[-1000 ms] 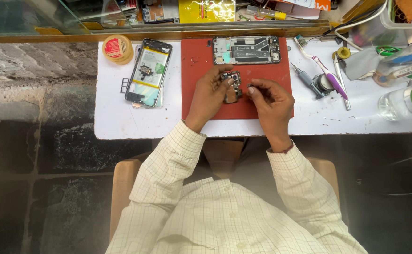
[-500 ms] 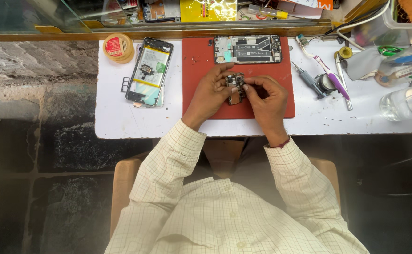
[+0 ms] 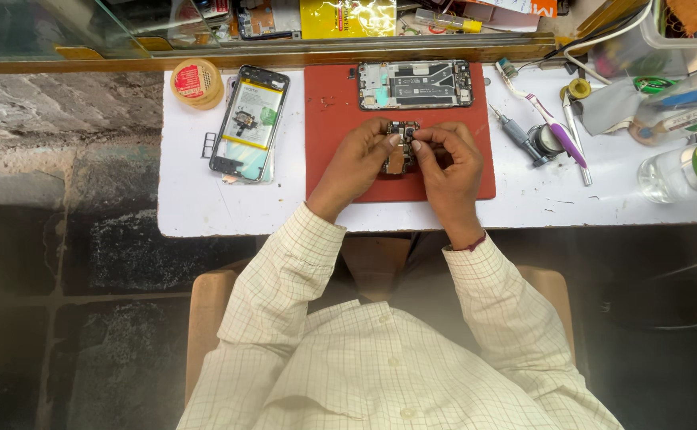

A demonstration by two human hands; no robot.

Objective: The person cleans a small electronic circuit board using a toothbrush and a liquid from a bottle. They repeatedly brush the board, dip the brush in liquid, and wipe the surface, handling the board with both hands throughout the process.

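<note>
At the middle of the bench, on the red mat [image 3: 476, 179]: both hands meet over a small circuit board [image 3: 400, 151].
Board: a dark, narrow phone board with metal shields, held just above the mat near its centre; whether its lower end rests on the mat cannot be told.
Left hand [image 3: 356, 163]: clenched on the board's left edge, thumb and fingers pinching it and holding it steady.
Right hand [image 3: 448, 163]: fingertips closed on the board's upper right part — whether they grip a tiny piece on it or only the board itself is too small to tell.
Far edge of the mat: an opened phone frame [image 3: 415, 84] lies flat, its inside bare and facing up.
Left of the mat: a second phone body [image 3: 249, 123], back off, battery showing, with a small tray part [image 3: 207, 144] beside it and a round tin [image 3: 196, 82] at the far left corner.
Right side of the bench: a screwdriver [image 3: 516, 134], a purple-handled brush [image 3: 544, 113], tweezers [image 3: 578, 143] and a clear bottle [image 3: 683, 169] near the right edge, well apart from the hands.
Progress, as a judgement: stripping-down looks done — the frame is open and the board is out; work on the board itself is in hand, and refitting and closing the phone are left.
</note>
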